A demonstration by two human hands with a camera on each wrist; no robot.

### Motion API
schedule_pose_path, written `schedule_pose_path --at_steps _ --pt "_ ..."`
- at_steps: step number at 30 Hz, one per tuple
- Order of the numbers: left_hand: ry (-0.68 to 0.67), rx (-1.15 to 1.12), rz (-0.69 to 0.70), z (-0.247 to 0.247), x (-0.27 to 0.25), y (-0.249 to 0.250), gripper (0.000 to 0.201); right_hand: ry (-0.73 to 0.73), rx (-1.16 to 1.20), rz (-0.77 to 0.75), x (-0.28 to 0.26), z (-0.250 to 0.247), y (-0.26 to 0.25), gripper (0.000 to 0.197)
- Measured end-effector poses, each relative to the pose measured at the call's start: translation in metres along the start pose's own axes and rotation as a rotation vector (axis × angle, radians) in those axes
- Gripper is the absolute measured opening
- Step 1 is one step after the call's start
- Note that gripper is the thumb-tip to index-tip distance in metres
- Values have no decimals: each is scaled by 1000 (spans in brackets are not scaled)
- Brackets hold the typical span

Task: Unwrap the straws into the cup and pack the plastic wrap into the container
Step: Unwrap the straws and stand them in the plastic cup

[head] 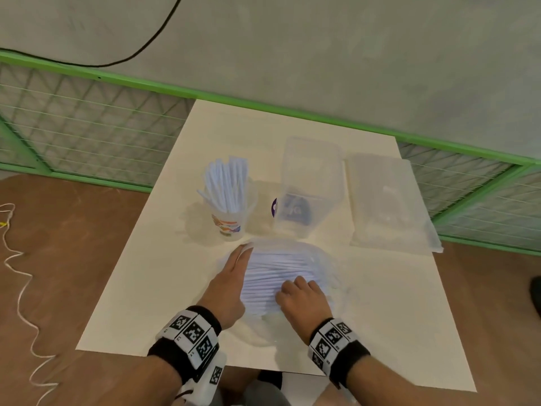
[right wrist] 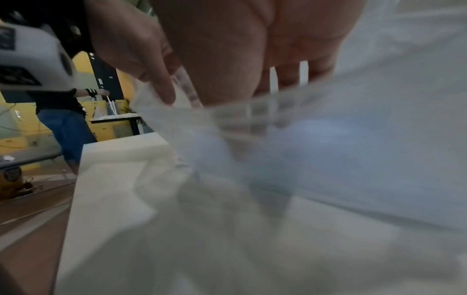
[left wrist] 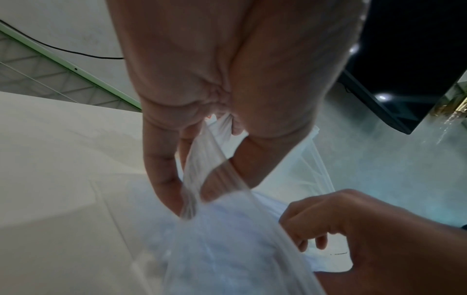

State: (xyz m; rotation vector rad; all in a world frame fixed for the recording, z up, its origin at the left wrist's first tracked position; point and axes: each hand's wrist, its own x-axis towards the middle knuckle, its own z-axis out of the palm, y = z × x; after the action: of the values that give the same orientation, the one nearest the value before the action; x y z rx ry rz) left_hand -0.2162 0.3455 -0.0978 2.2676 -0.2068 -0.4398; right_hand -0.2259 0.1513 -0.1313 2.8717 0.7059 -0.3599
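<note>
A clear plastic bag (head: 322, 259) full of white wrapped straws (head: 272, 273) lies on the cream table sheet (head: 164, 282), just in front of me. My left hand (head: 244, 249) pinches the bag's far-left edge; the left wrist view shows the plastic film (left wrist: 202, 159) held between thumb and fingers (left wrist: 164, 179). My right hand (head: 295, 284) lies on the bundle with its fingers curled into the straws, and white straws (right wrist: 273, 77) show between its fingers. The printed cup (head: 228, 224), behind the bag at the left, holds several upright straws. A clear container (head: 310, 159) stands to its right.
The container's clear lid (head: 386, 200) lies flat to its right. A green wire fence (head: 96, 133) runs behind the table. A white cord (head: 17, 288) trails on the brown floor at the left. Another person (right wrist: 63, 123) stands at a far table.
</note>
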Motion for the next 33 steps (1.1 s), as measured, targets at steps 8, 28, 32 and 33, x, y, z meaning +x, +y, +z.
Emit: schedule_pose_path --at_steps 8,28,32,33 --pt "9 0 4 -2 -2 1 100 -24 111 16 4 8 -14 46" --pt "12 9 4 -4 -4 -2 101 9 55 45 11 19 -22 37" --pt "17 17 9 -4 -4 -3 101 12 55 33 10 19 -24 32" --pt "18 19 11 -4 -4 -3 101 9 59 35 11 18 -24 32"
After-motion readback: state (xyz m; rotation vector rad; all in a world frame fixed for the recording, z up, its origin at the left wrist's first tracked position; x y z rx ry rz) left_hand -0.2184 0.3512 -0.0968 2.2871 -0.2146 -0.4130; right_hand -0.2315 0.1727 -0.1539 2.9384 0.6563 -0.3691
